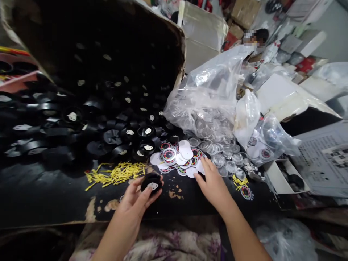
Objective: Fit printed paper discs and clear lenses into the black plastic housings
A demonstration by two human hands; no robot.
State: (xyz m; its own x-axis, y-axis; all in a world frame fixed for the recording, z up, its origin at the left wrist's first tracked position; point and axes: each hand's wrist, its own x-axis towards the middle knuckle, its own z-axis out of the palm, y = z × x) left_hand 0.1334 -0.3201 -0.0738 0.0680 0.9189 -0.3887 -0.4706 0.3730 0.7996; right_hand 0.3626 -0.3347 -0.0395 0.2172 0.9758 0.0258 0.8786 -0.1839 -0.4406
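A black worktop [187, 206] is stretching across the foreground, flaking to pale brown near its front edge. Beyond it, cartons [246, 12] and clear bags [333, 74] are crowding the blurred room. At upper right a pale grey surface [337, 32], wall or floor being unclear, is showing, and light is glinting off the bags.

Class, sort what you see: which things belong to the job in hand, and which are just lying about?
Likely part of the job:
- black case, held in the left hand
- discs, at the right hand's fingertips
- yellow pieces
- clear round pieces

Probably just lying about:
- brown carton, in the background
- plastic bag, lower right
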